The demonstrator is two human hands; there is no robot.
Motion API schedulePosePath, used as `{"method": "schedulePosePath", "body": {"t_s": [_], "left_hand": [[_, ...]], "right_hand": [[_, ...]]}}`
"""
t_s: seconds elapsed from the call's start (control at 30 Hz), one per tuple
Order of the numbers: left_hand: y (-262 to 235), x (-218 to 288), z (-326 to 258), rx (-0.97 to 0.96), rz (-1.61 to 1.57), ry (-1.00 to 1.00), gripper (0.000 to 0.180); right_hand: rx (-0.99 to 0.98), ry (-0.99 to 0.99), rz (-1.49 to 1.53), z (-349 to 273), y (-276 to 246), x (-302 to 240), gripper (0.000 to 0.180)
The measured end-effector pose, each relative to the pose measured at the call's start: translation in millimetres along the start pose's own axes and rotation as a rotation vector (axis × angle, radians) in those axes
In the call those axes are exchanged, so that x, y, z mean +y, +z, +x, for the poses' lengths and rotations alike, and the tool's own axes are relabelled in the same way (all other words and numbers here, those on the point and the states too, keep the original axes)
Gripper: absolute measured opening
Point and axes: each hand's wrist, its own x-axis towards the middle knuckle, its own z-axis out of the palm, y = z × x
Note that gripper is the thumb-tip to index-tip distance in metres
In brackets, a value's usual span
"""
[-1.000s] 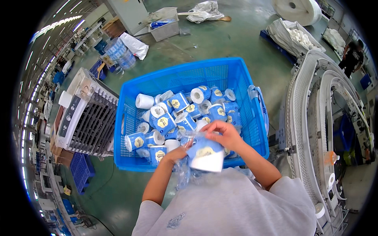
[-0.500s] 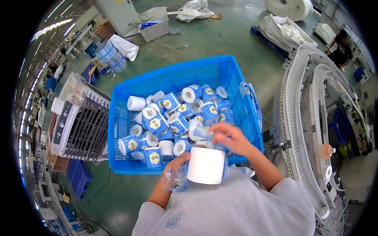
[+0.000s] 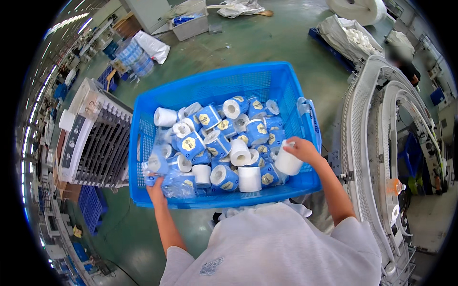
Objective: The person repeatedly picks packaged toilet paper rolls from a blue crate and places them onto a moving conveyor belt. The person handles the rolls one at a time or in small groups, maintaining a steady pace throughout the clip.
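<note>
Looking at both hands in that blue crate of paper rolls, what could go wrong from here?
The right hand holds a bare white roll over the blue crate's rim; it could drop outside. The left hand grips a clear wrapper that might tear. Loosely heaped rolls may tumble.

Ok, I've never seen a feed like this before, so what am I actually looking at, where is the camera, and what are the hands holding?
There is no machine: a person works with bare hands. The one picture comes from a fisheye camera on their head, looking down, so straight edges bend. In front stands a blue plastic crate full of toilet paper rolls, some in blue wrappers, some bare white. The right hand has its grip on a bare white roll at the crate's right side. The left hand holds a clear plastic bag at the near left corner. A white conveyor frame curves on the right; a white appliance with a dark grille stands on the left.
</note>
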Motion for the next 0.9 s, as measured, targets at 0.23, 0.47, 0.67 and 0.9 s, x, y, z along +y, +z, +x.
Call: {"method": "schedulePosePath", "body": {"t_s": [0.23, 0.47, 0.67, 0.9], "left_hand": [[-34, 17, -22, -0.032, 0.086, 0.386, 0.041], [-30, 33, -59, -0.008, -0.003, 0.139, 0.051], [-58, 32, -69, -0.251, 0.397, 0.146, 0.056], [63, 15, -70, -0.733, 0.418, -0.073, 0.062]], "right_hand": [[-0.276, -0.745, -0.139, 64, 160, -78, 0.033], [-0.412, -1.168, -0.566, 81, 306, -91, 0.054], [-0.643, -0.077, 0.486, 87, 189, -119, 0.053], [-0.831, 0.264, 1.453, 25, 87, -150, 0.045]]}}
